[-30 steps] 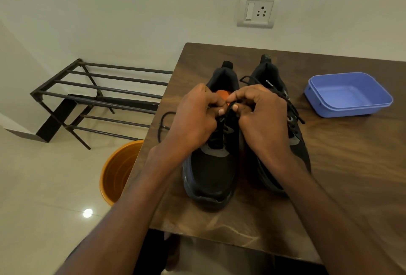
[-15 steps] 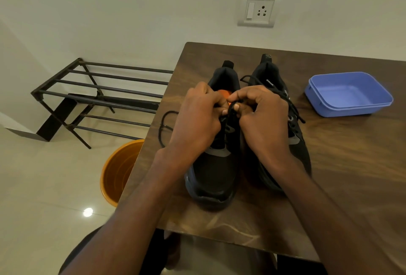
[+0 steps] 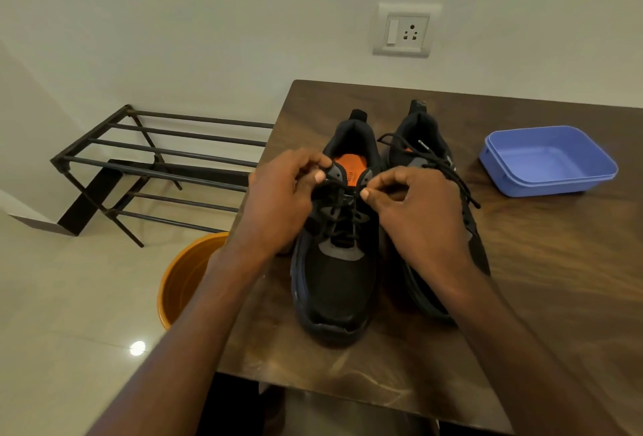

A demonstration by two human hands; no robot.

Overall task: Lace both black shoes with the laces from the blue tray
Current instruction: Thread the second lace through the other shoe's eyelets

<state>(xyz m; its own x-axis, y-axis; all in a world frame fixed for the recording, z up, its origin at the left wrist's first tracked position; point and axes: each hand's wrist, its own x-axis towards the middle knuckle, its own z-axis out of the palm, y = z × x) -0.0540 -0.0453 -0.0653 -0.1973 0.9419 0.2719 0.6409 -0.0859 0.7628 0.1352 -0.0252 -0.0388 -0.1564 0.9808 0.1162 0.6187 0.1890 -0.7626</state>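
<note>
Wood-grain worktop [image 3: 522, 296] set against a plain wall carries two black shoes side by side, toes toward the person, and the blue tray [image 3: 548, 160] to the right, with no lace visible in it. The right shoe [image 3: 435, 164] is already laced, its ends lying loose over the tongue. The left hand [image 3: 278, 206] pinches the lace [image 3: 339, 213] at the top left eyelet of the left shoe [image 3: 334, 282]; the right hand [image 3: 417, 213] pinches it at the top right eyelet (both hands sit directly over the throat). Probable faults: a lace end slipping from a pinch and pulling back through its eyelet, or uneven tension leaving the lower crossings slack.
</note>
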